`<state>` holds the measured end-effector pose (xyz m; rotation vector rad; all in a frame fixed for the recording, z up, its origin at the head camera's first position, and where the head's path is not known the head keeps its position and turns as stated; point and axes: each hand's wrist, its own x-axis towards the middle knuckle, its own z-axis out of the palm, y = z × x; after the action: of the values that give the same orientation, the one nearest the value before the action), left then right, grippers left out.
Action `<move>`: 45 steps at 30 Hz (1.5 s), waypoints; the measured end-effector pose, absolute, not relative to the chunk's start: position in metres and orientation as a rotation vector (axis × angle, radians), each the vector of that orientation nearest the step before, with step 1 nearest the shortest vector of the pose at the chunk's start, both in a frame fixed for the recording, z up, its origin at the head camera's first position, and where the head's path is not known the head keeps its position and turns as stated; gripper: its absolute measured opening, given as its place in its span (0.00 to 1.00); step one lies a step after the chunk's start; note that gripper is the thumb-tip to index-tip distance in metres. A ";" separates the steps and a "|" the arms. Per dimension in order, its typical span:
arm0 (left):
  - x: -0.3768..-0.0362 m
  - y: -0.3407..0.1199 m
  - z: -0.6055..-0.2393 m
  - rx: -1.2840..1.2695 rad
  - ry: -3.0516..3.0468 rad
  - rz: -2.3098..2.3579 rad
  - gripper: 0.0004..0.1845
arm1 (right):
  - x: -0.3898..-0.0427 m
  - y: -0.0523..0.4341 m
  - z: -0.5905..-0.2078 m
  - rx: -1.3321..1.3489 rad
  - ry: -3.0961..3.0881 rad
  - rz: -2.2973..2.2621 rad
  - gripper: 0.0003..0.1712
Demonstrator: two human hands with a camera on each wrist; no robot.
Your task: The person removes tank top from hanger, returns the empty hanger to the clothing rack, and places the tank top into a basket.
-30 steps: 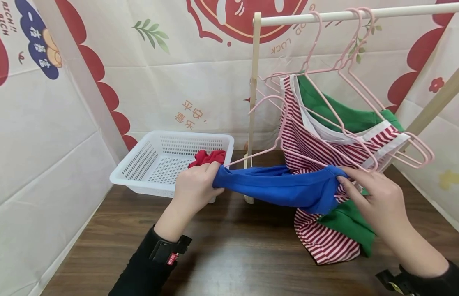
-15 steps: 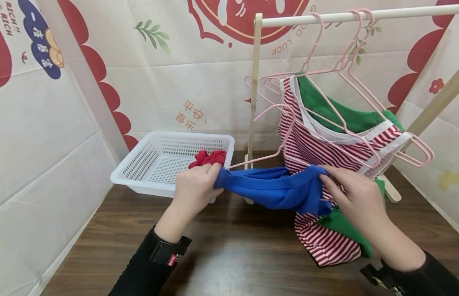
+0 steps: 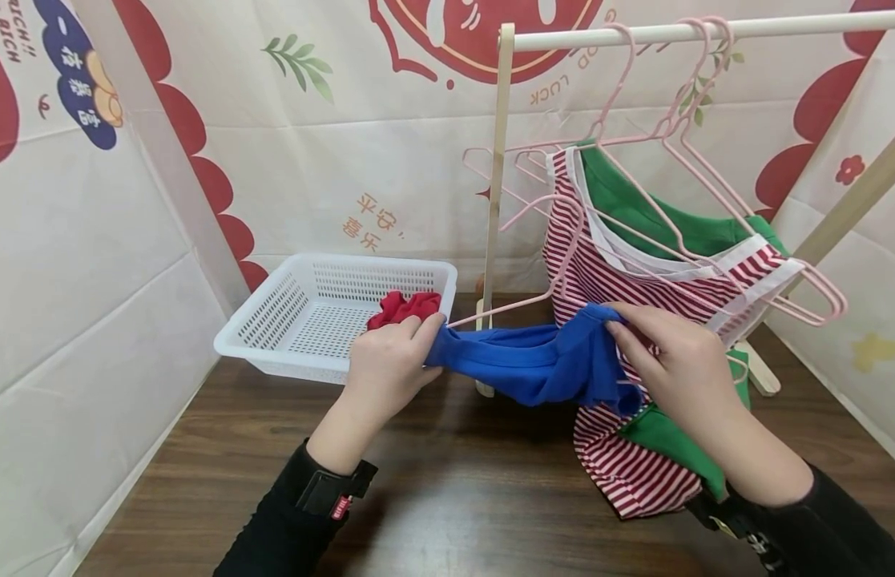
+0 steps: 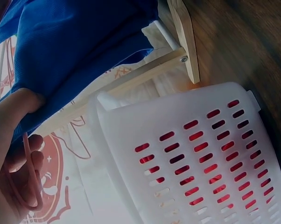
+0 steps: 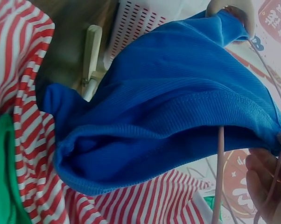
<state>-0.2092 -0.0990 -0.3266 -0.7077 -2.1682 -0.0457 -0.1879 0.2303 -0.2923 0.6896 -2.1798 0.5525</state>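
Worktop (image 3: 433,489) first, nearest you: bare dark wood w/ both sleeves over it. Your left hand (image 3: 385,365) pinches one end of the blue garment (image 3: 534,365) together w/ the pink hanger (image 3: 522,300) tip, fingers curled tight; the left wrist view shows the wire looped thru those fingers. Your right hand (image 3: 667,361) grips the other end of the blue cloth, thumb & fingers bunching it, pink wire running under the hem in the right wrist view. So the blue piece hangs stretched btwn your hands, above the worktop, just in front of the striped top (image 3: 620,280). My read: you're threading the hanger into it. Keep the left end pinned, ease the cloth over the wire w/ the right hand in small pulls, don't yank, rib knit may stretch. Watch the striped top & green shirt (image 3: 656,216) behind: their hangers could snag yours. Further back, white basket (image 3: 274,320) holds a red cloth (image 3: 404,308); wooden rail (image 3: 678,32) farthest.
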 end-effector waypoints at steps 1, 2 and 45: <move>-0.209 -0.099 -0.327 -0.712 -2.166 -0.042 0.38 | -0.188 0.229 -0.291 0.688 -2.185 0.570 0.17; -0.210 -0.098 -0.327 -0.717 -2.161 -0.039 0.39 | -0.188 0.229 -0.290 0.686 -2.190 0.591 0.16; -0.218 -0.110 -0.331 -0.808 -2.207 -0.271 0.14 | -0.184 0.254 -0.280 0.430 -2.324 1.145 0.10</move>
<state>-0.2183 -0.1096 -0.3306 -0.8077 -2.2069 -0.2710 -0.1841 0.2537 -0.2801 0.4302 -2.3239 1.1454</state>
